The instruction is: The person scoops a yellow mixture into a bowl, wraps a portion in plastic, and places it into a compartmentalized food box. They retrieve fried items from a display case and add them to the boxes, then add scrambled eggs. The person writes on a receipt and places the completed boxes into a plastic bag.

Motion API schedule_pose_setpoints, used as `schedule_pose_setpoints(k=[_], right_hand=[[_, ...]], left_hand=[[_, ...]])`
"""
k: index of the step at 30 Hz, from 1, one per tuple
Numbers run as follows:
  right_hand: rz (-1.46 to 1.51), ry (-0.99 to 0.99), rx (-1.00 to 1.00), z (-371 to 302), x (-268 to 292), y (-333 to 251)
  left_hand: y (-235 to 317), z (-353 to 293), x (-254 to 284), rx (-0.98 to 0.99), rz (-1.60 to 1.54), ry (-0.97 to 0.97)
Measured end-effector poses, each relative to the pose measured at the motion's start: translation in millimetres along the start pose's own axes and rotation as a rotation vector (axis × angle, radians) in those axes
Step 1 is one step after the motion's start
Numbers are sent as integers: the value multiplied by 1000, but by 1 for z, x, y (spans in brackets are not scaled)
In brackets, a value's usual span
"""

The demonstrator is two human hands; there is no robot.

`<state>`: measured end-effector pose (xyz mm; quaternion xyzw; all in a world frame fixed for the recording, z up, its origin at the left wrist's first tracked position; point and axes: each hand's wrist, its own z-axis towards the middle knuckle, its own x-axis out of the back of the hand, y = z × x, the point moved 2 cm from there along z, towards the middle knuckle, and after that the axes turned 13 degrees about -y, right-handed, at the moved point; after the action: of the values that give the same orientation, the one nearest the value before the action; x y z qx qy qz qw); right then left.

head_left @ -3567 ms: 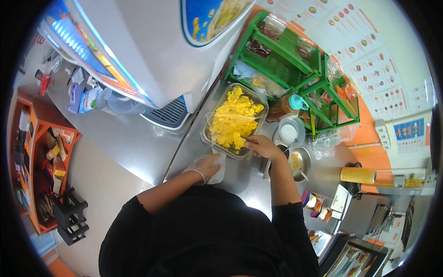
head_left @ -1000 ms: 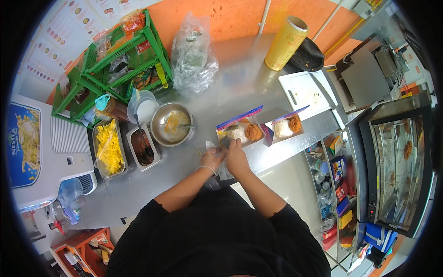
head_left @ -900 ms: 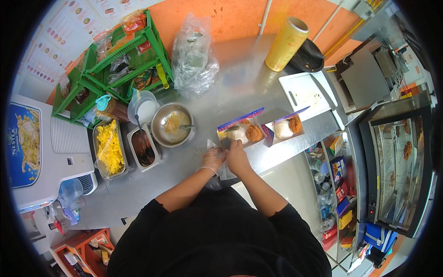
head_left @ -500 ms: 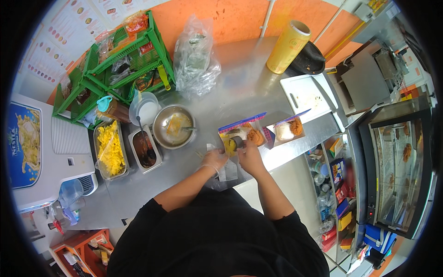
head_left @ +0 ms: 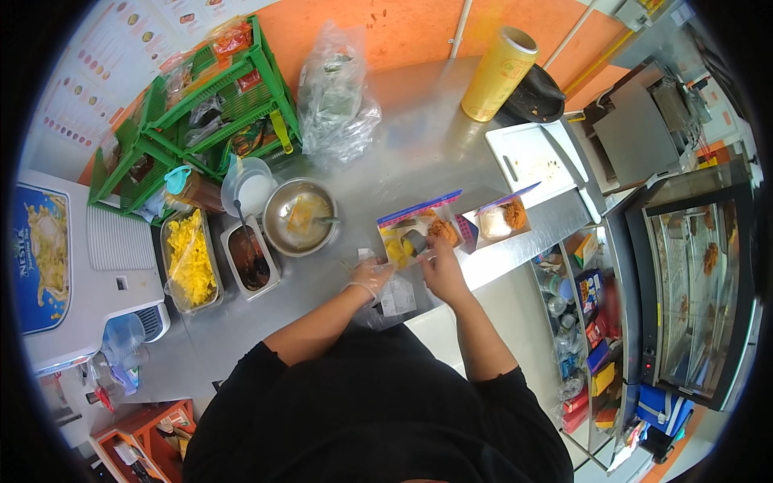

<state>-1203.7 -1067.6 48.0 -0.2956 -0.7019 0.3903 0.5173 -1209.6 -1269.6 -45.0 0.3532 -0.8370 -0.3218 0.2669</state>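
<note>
An open takeaway box (head_left: 421, 198) with a purple rim stands before me on the steel counter. It holds yellow food (head_left: 396, 251), a round dark grey item (head_left: 415, 241) too small to tell, and a browned fried piece (head_left: 443, 231). My left hand (head_left: 371, 278), in a clear plastic glove, lies by its near left corner, fingers apart and loosely bent. At the near edge is my right hand (head_left: 442, 270), thumb and fingers spread with nothing seen between them. To the right, a second open box (head_left: 525, 193) contains white rice (head_left: 491, 223) and another fried piece (head_left: 514, 214).
Left of the boxes sit a steel bowl (head_left: 279, 240), a sauce pan with a ladle (head_left: 249, 256) and a tub of yellow food (head_left: 190, 256). Behind are green baskets (head_left: 217, 118) and plastic bags (head_left: 332, 101). A knife (head_left: 564, 153) lies on a white cutting board (head_left: 515, 163).
My right hand has drawn slightly right, away from the dark grey item, and its fingers have spread. The left hand stays by the box corner. The whole view has shifted a little.
</note>
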Motion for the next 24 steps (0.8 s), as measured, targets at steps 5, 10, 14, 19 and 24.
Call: schedule_pose_setpoints(k=[5, 10, 14, 19, 24], right_hand=[[-153, -54, 2, -8, -16, -6], [-150, 21, 36, -11, -18, -10], [-112, 11, 29, -10, -25, -6], [-188, -8, 97, -7, -33, -4], [-190, -34, 64, -5, -30, 4]], left_hand=[[4, -8, -2, -33, -284, -39], [-3, -2, -4, -25, -262, -44], [-14, 8, -6, -46, -209, -8], [-27, 20, -5, -69, -78, 2], [-19, 15, -2, -38, -77, 5]])
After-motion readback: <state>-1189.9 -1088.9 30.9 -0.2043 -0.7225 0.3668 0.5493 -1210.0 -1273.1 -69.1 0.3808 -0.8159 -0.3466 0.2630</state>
